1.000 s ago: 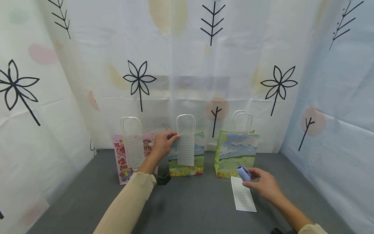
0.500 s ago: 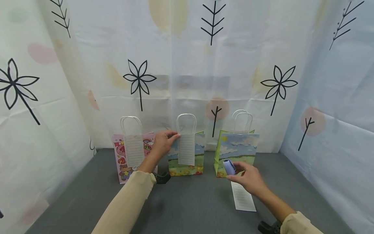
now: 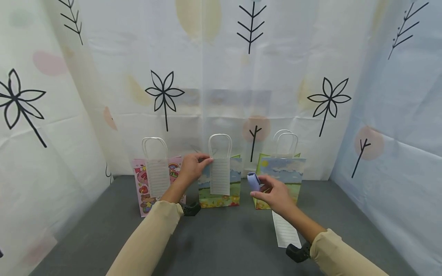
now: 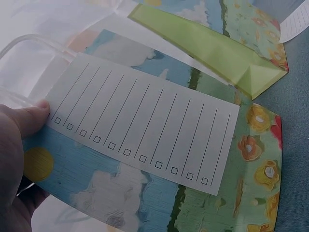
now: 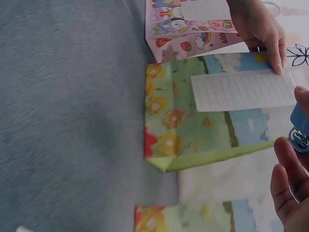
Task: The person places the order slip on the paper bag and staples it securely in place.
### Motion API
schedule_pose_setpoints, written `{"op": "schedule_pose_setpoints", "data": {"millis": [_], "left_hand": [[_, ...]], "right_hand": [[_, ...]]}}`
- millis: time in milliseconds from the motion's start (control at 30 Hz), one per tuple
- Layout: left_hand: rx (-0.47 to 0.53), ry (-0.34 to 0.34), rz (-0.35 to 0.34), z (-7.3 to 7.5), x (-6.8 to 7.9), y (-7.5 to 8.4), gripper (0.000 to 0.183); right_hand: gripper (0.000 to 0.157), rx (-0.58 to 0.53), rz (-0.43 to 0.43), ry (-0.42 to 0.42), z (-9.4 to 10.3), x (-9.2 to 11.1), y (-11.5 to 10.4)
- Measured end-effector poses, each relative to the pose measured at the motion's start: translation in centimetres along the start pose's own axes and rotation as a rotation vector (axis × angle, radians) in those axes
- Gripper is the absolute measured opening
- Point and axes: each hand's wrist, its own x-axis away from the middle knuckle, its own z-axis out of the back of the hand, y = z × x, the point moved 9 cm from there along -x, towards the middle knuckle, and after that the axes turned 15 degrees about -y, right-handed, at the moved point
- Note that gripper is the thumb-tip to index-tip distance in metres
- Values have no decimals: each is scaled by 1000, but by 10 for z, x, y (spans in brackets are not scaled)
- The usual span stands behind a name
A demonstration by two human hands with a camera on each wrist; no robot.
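Note:
My left hand pinches a white ruled checklist sheet against the upper edge of the middle gift bag, which is printed with sky and flowers. In the left wrist view the thumb lies on the sheet's top corner and fingers go behind the bag. The sheet hangs down the bag's front, below a white handle. My right hand holds a small lavender mini stapler between thumb and fingers, in front of the gap between the middle and right bags. In the right wrist view the stapler is partly cut off.
A pink cartoon gift bag with a similar sheet on its front stands at left. Another landscape bag stands at right. One loose sheet lies on the grey table under my right forearm. Patterned cloth encloses the back and sides.
My right hand has moved left and up with the stapler, from above the loose sheet toward the middle bag. The left hand keeps its grip in place.

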Motion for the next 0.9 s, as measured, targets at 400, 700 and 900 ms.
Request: {"op": "schedule_pose_setpoints", "data": {"millis": [400, 700, 900], "left_hand": [[14, -11, -5, -2, 0, -2, 21], [-12, 10, -2, 0, 1, -3, 20], [-48, 20, -33, 0, -1, 0, 20]], "right_hand": [[59, -154, 96, -23, -16, -43, -22], [50, -194, 173, -48, -23, -72, -47], [52, -159, 181, -66, -27, -90, -55]]}}
